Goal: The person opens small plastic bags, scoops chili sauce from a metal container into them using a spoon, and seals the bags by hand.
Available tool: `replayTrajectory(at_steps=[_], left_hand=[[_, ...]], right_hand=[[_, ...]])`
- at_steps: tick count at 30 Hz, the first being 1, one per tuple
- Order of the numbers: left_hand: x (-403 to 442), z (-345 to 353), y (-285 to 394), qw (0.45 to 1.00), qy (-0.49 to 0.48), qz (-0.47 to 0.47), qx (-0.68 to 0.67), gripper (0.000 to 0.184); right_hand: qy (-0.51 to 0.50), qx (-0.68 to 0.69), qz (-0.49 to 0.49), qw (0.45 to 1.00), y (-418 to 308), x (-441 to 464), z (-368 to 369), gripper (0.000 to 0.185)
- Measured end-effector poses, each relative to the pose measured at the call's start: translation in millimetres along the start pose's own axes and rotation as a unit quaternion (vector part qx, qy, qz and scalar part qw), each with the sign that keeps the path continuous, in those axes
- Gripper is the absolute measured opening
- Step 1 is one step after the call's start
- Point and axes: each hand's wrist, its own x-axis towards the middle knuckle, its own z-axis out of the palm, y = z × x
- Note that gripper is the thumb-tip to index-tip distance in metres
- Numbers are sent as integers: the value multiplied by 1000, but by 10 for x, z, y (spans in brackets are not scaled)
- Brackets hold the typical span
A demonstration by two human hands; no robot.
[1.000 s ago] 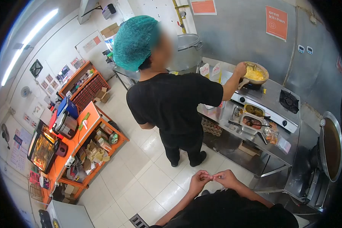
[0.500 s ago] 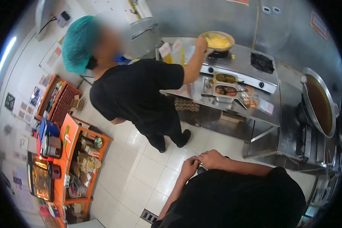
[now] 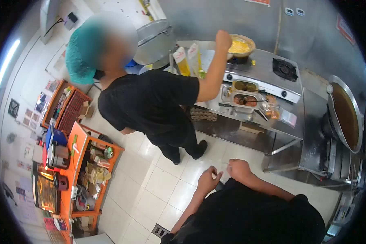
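In front of my black shirt [image 3: 252,211], my left hand [image 3: 209,179] is held over the floor, fingers loosely curved and apart from the thumb, with nothing visible in it. A short gap separates it from my right hand [image 3: 239,169], whose fingers are pressed together. Something small and pale may be at those fingertips, too faint to name. Across the room a co-worker [image 3: 150,105] in a green hair net stands at a gas stove [image 3: 264,77]. The co-worker's raised hand [image 3: 223,40] is beside a pan [image 3: 242,45] of yellow food.
A large wok [image 3: 345,116] of brown liquid stands at the right. Metal food trays [image 3: 245,99] and a plastic packet [image 3: 288,117] lie along the counter front. Oil bottles [image 3: 182,63] stand left of the stove. An orange shelf table [image 3: 79,152] is at the left.
My hands have moved apart; before, they touched at the fingertips. The co-worker's hand has risen from the pan's edge. The whole view has shifted slightly.
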Motion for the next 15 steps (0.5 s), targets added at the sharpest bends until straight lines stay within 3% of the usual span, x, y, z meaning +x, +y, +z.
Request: replayTrajectory(at_steps=[1,3,4,5,7,8,9,12,13,15], left_hand=[[14,-13,-29,1000,10,-5,1,38],[43,55,-42,972,144,63,-175,49],[76,78,-30,941,109,56,-315,50],[101,66,-53,941,111,54,-316,50],[140,-19,-9,815,-89,-34,-572,39],[200,126,-162,815,-68,-77,-570,27],[210,129,-151,812,-63,-75,-575,27],[143,53,-21,848,10,-16,-530,14],[125,24,6,840,38,-16,-541,14],[119,-75,13,890,128,55,-434,17]], right_hand=[[-1,2,-11,1000,49,28,-54,18],[23,153,13,988,165,70,-157,14],[23,261,24,965,206,84,-197,13],[21,261,23,965,220,93,-222,13],[-7,337,44,941,166,118,-418,16],[-9,333,41,942,204,123,-389,16],[-14,374,47,926,267,117,-311,13],[-12,397,54,916,200,36,-425,9],[9,391,63,918,146,36,-447,12],[-23,384,62,921,306,27,-289,17]])
